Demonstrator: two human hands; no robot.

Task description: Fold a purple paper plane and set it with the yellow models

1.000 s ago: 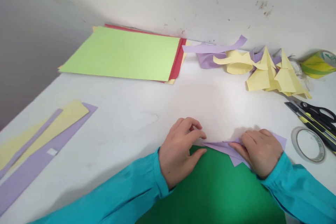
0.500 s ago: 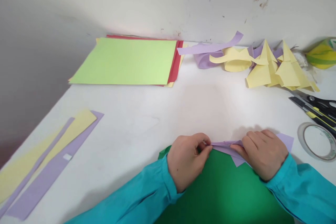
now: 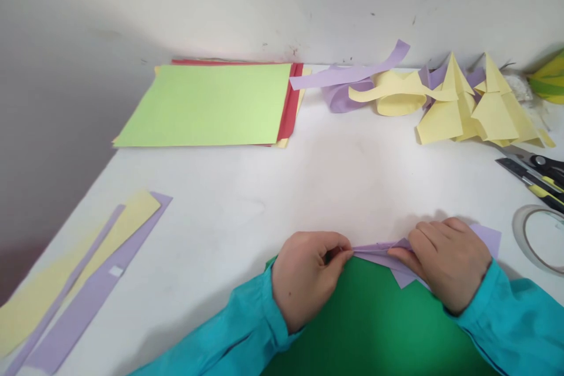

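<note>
Between my hands is a folded piece of purple paper (image 3: 374,254), narrow at its left tip and wider at the right. My left hand (image 3: 311,279) pinches that tip between thumb and forefinger. Wrapped over the wider part, my right hand (image 3: 445,261) presses a fold with its thumb, and its fingers hide much of the paper. A purple corner sticks out beyond the right hand, and another points down below the thumb. Beneath both hands lies a green sheet (image 3: 374,317).
A stack topped by a light green sheet (image 3: 202,106) lies at the back left. Paper strips (image 3: 88,294) lie at left. Folded yellow paper cones (image 3: 447,108) and curled strips (image 3: 400,103) stand by the wall. A cutter (image 3: 529,179), scissors (image 3: 540,160) and a tape roll (image 3: 529,241) lie at right.
The view has shifted slightly. My left hand still pinches the purple paper's tip, and my right hand has moved a little to the right on screen with its grip kept.
</note>
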